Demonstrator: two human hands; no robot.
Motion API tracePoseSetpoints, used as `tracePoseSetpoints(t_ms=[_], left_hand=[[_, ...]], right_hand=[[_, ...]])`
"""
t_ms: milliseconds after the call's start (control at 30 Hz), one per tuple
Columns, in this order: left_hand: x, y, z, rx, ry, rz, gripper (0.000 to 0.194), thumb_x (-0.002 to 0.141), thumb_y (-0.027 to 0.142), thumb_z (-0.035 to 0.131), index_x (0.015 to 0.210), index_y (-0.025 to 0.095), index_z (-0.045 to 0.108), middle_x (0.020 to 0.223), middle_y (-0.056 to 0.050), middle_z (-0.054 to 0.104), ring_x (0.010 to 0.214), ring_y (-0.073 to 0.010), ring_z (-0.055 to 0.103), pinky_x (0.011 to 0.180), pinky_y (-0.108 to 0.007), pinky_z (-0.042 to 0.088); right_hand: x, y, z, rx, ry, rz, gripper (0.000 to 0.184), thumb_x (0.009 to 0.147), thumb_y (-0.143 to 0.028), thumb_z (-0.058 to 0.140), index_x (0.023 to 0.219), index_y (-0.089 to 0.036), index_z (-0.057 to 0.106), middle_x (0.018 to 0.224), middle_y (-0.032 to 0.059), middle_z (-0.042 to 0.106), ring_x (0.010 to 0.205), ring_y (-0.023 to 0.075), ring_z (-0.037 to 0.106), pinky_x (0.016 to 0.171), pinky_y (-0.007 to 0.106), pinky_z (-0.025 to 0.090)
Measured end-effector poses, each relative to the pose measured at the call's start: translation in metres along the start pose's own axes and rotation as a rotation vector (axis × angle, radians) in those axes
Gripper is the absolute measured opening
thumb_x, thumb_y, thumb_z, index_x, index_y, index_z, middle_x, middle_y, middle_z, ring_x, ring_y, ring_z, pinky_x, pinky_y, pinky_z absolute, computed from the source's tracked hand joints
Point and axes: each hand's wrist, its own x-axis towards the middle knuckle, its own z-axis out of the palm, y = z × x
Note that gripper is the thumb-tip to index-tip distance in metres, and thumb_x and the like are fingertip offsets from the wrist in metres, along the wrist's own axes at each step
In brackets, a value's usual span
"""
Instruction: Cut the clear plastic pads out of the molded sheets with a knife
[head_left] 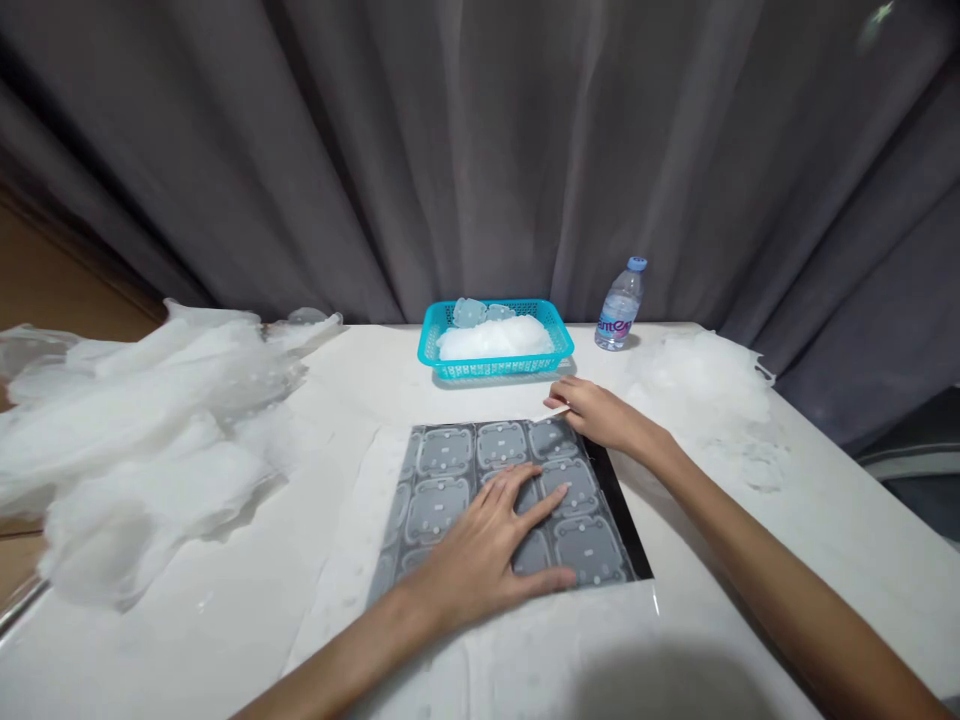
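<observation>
A translucent plastic sheet (441, 508) with rows of moulded rounded squares lies over a black mat (626, 525), whose dark strip shows bare along the right side. My left hand (491, 545) rests flat on the sheet, fingers spread, holding nothing. At the far right corner of the sheet, my right hand (589, 408) has its thumb and fingers pinched together. A thin white sliver shows at those fingertips; whether it is the sheet's edge or a small tool cannot be made out.
A turquoise basket (495, 368) holding white translucent pieces stands at the back. Right of it is a water bottle (621, 305). Crumpled translucent plastic (165, 430) is heaped at the left, with a smaller pile (705, 385) at the right. A grey curtain (480, 150) hangs behind the white table (832, 560).
</observation>
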Motion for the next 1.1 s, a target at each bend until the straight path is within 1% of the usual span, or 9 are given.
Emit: tracePoseSetpoints(t_ms=[100,200,267,400,533,600,733,900,1100], left_hand=[[0.019,-0.004,-0.017,-0.039,0.042,-0.017,0.053,0.102,0.061,0.045,0.149,0.037,0.051,0.151,-0.010,0.049,0.139,-0.0347,0.049,0.116,-0.060,0.042],[0.047,-0.018,-0.032,-0.042,0.165,0.019,0.048,0.104,0.055,0.048,0.140,0.025,0.056,0.140,-0.011,0.059,0.136,-0.0306,0.051,0.116,-0.050,0.043],[0.061,-0.030,-0.032,-0.043,0.171,0.053,0.051,0.101,0.058,0.053,0.139,0.024,0.055,0.142,-0.011,0.060,0.136,-0.0294,0.053,0.116,-0.047,0.043],[0.070,-0.048,-0.019,0.011,0.144,0.105,0.058,0.098,0.061,0.056,0.144,0.025,0.052,0.152,-0.010,0.057,0.143,-0.0307,0.049,0.120,-0.049,0.038],[0.068,-0.051,-0.012,0.015,0.154,0.082,0.065,0.096,0.066,0.057,0.145,0.024,0.050,0.153,-0.011,0.056,0.142,-0.0315,0.051,0.119,-0.050,0.040],[0.068,-0.049,-0.013,0.006,0.159,0.068,0.067,0.095,0.067,0.057,0.145,0.023,0.050,0.153,-0.012,0.056,0.140,-0.0316,0.053,0.118,-0.050,0.042],[0.070,-0.047,-0.016,0.018,0.144,0.073,0.066,0.095,0.068,0.056,0.142,0.022,0.054,0.154,-0.011,0.055,0.143,-0.0311,0.050,0.119,-0.049,0.040],[0.070,-0.049,-0.015,0.010,0.145,0.078,0.064,0.095,0.069,0.055,0.139,0.022,0.056,0.155,-0.011,0.054,0.144,-0.0307,0.048,0.120,-0.048,0.038],[0.072,-0.048,-0.017,-0.142,0.147,0.051,0.057,0.094,0.065,0.060,0.134,0.024,0.058,0.154,-0.011,0.053,0.141,-0.0308,0.050,0.119,-0.048,0.038]], right_hand=[[-0.026,-0.002,0.009,0.037,0.102,-0.082,0.026,0.108,-0.025,0.035,0.101,-0.019,0.059,0.110,0.0114,0.059,0.104,0.0233,0.059,0.096,0.037,0.048],[-0.050,0.001,0.014,0.159,0.294,-0.159,0.031,0.111,-0.033,0.031,0.102,-0.020,0.058,0.112,0.0117,0.056,0.109,0.0239,0.057,0.100,0.040,0.047],[-0.061,0.003,0.015,0.259,0.353,-0.168,0.034,0.112,-0.037,0.028,0.105,-0.022,0.058,0.114,0.0108,0.056,0.112,0.0233,0.057,0.101,0.040,0.046],[-0.067,0.002,0.013,0.374,0.281,-0.089,0.034,0.111,-0.043,0.031,0.101,-0.024,0.057,0.097,0.0038,0.061,0.094,0.0200,0.060,0.094,0.037,0.047],[-0.064,0.002,0.008,0.405,0.239,-0.049,0.034,0.109,-0.037,0.043,0.082,-0.022,0.056,0.082,-0.0007,0.061,0.084,0.0168,0.060,0.097,0.035,0.043],[-0.064,0.002,0.006,0.423,0.214,-0.044,0.035,0.107,-0.036,0.049,0.078,-0.021,0.059,0.082,-0.0002,0.063,0.084,0.0165,0.061,0.092,0.033,0.044],[-0.066,0.002,0.007,0.472,0.141,-0.016,0.016,0.101,-0.033,0.061,0.094,-0.021,0.069,0.095,0.0023,0.069,0.090,0.0174,0.063,0.082,0.030,0.046],[-0.068,0.001,0.009,0.559,0.030,0.070,0.014,0.097,-0.032,0.063,0.101,-0.020,0.068,0.104,0.0056,0.071,0.093,0.0188,0.066,0.079,0.030,0.050],[-0.071,-0.003,0.005,0.342,0.131,-0.029,0.021,0.106,-0.036,0.051,0.099,-0.021,0.064,0.099,0.0046,0.068,0.092,0.0192,0.062,0.087,0.034,0.049]])
